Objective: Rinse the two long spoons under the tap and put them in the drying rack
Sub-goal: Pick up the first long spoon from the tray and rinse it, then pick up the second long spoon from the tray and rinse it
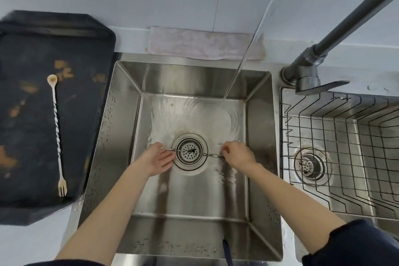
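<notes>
My two bare forearms reach down into the square stainless-steel sink basin, dark sleeves pushed back near the elbows. Over the round perforated drain strainer in the basin floor I hold one thin, long metal spoon level, lying crosswise above the strainer. My left hand is just left of the strainer, palm up and fingers loosely spread, with the spoon's end resting across the fingers: a wide, slack grip. My right hand is just right of the strainer, its fingertips pinched narrow around the other end of the spoon. Which end carries the bowl I cannot tell.

Beyond the strainer, toward the back right of the basin, a stream of water lands on the steel floor and spreads in ripples; the spoon is apart from it.

Far left of the strainer, on the tabletop, sits a dark, stained rectangular tray bearing the second long spoon, pale with a twisted stem, bowl at the far end and a small fork at the near end.

Right of the strainer, a black wire drying rack sits in a second steel basin. Behind it rises the dark grey tap, and a pale cloth lies along the wall behind the sink.
</notes>
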A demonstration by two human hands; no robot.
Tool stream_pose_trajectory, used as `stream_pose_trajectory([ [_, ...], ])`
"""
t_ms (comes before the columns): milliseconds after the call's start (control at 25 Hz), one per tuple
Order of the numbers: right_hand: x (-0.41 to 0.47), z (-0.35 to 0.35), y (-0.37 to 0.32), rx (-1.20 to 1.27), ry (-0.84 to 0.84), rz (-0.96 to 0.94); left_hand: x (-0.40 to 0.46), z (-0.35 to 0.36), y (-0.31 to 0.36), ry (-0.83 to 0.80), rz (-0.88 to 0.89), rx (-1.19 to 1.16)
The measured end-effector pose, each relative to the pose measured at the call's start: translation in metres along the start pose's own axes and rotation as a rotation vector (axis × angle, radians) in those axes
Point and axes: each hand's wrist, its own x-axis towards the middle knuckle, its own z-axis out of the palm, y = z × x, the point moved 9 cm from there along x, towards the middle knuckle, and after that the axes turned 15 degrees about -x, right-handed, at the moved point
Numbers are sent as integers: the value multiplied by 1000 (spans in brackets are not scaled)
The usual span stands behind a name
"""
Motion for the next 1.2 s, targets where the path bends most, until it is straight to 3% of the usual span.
stream_pose_trajectory([
  [120, -10, -7, -7, -30, -22, -28, -12, 0, 9, 49, 105, 332],
  [240, -27, -14, -21, -74, -39, -82, -36, 9, 25, 61, 317, 658],
  [480, -69, -39, -68, -178, 61, -199, -99, 31, 49, 0, 647, 1088],
  [840, -126, -76, -177, 73, 277, -384, -201, -15, 126, 130, 1111, 1200],
  [1000, -143, -77, -235, 93, 311, -449, -208, -56, 165, 245, 1122, 1272],
  [1200, -148, -62, -298, 152, 254, -515, -186, -104, 195, 388, 1016, 1359],
])
